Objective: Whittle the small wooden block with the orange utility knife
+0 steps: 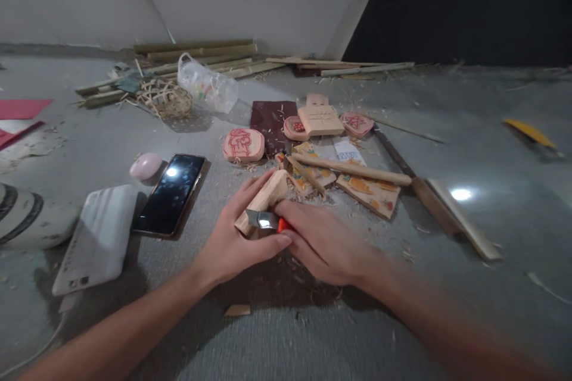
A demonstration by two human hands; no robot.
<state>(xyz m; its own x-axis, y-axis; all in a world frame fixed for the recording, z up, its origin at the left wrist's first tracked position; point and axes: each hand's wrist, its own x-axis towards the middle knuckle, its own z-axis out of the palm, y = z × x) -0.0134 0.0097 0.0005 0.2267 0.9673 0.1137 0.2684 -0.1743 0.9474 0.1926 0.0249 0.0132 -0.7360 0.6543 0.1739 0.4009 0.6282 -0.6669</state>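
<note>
In the middle of the head view, my left hand (235, 241) is closed around a pale wooden block (270, 193), which is tilted. My right hand (326, 238) grips a utility knife (268, 220) with a red-orange handle, most of it hidden in the fingers. Its metal blade lies over the near end of the block. My left thumb reaches across to the knife by my right fingers. Just beyond my hands are a wooden stick (353, 168), patterned boards (373, 193) and a wooden piece with a red drawing (243, 144).
Left of my hands lie a phone (172, 193), a white power bank (98, 238) with a cable, and a pink egg-shaped object (146, 166). Bamboo sticks (201, 50) and a clear plastic cup (210, 86) lie toward the wall. A long-handled tool (397, 155) and a yellow object (529, 133) are rightward.
</note>
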